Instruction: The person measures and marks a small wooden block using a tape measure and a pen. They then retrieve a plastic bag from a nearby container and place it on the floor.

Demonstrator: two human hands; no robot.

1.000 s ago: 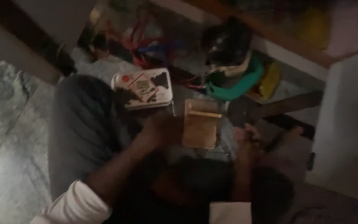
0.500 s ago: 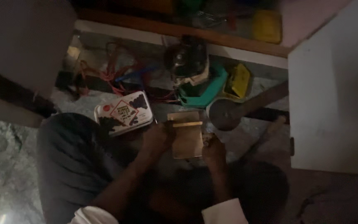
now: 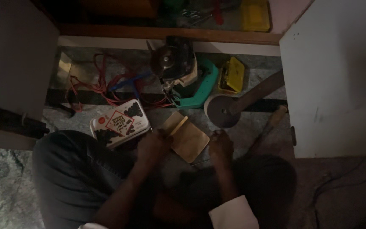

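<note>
1. Pressing in from both sides, the two hands meet a small wooden board (image 3: 189, 139) that lies flat on the stone floor (image 3: 250, 127) between the person's knees. The left hand (image 3: 155, 145) touches the board's near left edge, beside the pale strip (image 3: 178, 125) along that side. The right hand (image 3: 221, 146) sits at the board's right corner.
2. Grip: the fingers of both hands look curled, but in this dim light I cannot tell whether either grip is clenched on the board or only resting against it.
3. Step in hand, as I judge it: steadying or squaring the board where it lies. Any further move calls for a firm hold on both edges and better light.
4. Left of the board, just beside it, a white tin box (image 3: 119, 123) with a red diamond label leans against the left thigh.
5. Beyond the board stands a power tool (image 3: 173, 62) with a green frame (image 3: 202, 87), and a yellow case (image 3: 232, 74) lies to its right. Red cable (image 3: 102, 85) sprawls beyond and left.
6. Right of the board, near it, lie a round disc on a rod (image 3: 222, 111) and a wooden handle (image 3: 273, 121).
7. Edges and room: the white cabinet door (image 3: 335, 85) hems in the right. Bare floor shows only just beyond the board.
</note>
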